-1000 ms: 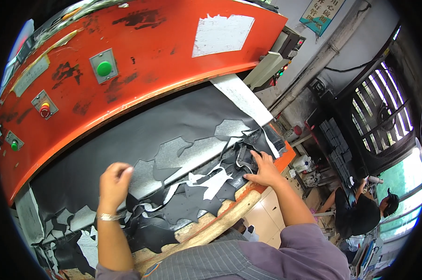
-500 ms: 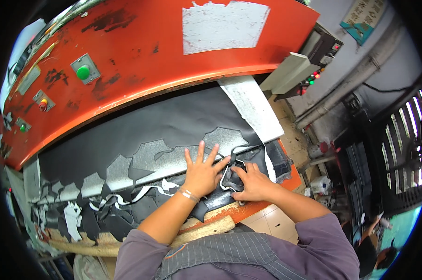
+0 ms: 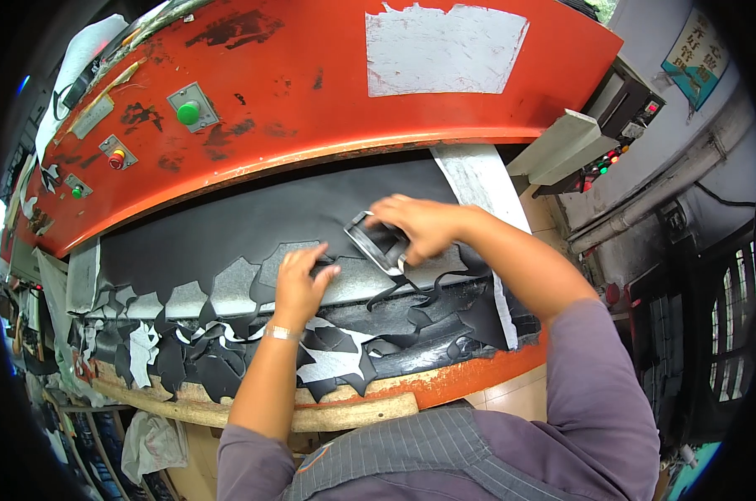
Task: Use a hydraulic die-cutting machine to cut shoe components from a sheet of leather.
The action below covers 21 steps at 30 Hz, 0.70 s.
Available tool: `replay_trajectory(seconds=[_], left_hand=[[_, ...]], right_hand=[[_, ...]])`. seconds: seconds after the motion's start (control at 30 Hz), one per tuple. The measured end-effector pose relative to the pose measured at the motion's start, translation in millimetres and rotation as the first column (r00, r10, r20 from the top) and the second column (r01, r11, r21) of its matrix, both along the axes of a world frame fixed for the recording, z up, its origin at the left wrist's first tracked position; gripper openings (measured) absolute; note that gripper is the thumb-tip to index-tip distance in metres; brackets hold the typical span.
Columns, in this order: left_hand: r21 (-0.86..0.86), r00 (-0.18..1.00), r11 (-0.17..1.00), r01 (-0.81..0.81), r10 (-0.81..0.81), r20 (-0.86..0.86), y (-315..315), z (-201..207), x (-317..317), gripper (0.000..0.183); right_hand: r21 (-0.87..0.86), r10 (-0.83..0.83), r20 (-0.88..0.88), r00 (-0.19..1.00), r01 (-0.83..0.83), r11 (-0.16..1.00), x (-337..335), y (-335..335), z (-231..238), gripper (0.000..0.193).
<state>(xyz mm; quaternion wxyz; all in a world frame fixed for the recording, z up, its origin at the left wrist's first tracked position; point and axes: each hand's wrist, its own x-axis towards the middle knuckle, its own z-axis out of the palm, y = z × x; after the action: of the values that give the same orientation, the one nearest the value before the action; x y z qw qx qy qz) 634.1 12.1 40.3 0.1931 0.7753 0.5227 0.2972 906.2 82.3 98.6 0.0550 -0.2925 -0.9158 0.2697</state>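
Black leather sheet (image 3: 253, 219), much already cut, takes a steel cutting die (image 3: 378, 242) clamped in right hand (image 3: 420, 225), at two o'clock of flat, fingers-together left hand (image 3: 299, 280).

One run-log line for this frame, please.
right hand: holds cutting die over black sheet | left hand: flat on sheet | press: above

Head camera looks steeply down, close over the black sheet (image 3: 253, 221) under the orange press (image 3: 311, 92).
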Motion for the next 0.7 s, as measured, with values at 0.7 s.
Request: replay_trajectory(seconds=[0.7], left_hand=[[0.162,0.969,0.959,-0.233,0.243,-0.044,49,-24,24,0.049]], right_hand=[[0.308,-0.506,-0.342,0.792,0.603,0.736,28,-9,-103,0.04]])
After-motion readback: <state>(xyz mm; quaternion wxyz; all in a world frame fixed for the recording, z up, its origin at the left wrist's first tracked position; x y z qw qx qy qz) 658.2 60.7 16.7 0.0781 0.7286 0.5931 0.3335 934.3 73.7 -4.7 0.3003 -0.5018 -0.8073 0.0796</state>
